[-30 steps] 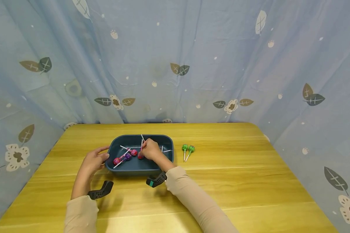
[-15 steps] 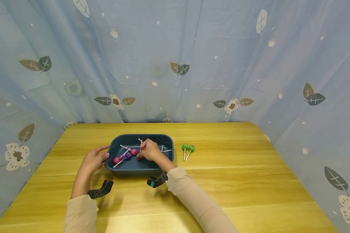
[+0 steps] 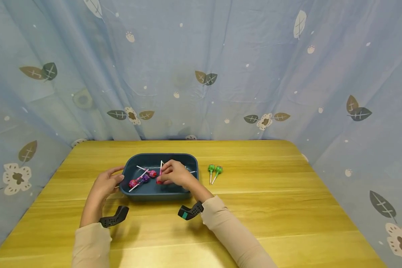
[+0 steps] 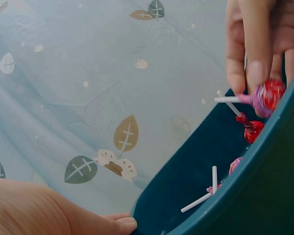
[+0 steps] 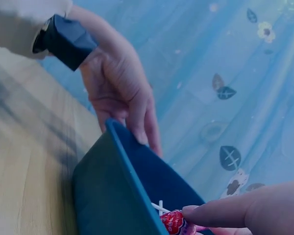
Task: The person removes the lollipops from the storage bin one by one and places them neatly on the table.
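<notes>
A dark blue rectangular box (image 3: 154, 196) stands on the table, with several wrapped lollipops inside. My left hand (image 3: 105, 184) grips its left end, thumb over the rim and fingers outside. Inside the box, my right hand (image 3: 178, 175) pinches a red and pink lollipop (image 4: 269, 97) by its wrapped head, the white stick pointing away from the fingers. Another red lollipop (image 4: 254, 131) lies below it in the left wrist view. Left of the right hand are a pink lollipop (image 3: 152, 174), a purple lollipop (image 3: 145, 179) and a red lollipop (image 3: 133, 183). White sticks at the box's right end are partly hidden by the hand.
Two green lollipops (image 3: 215, 169) lie side by side on the wooden table (image 3: 271, 208), right of the box. A blue patterned curtain (image 3: 234, 74) hangs behind the table and along both sides.
My right wrist has shifted right and slightly toward me, and its fingers have spread a little around the lollipop. The left hand keeps its grip on the box.
</notes>
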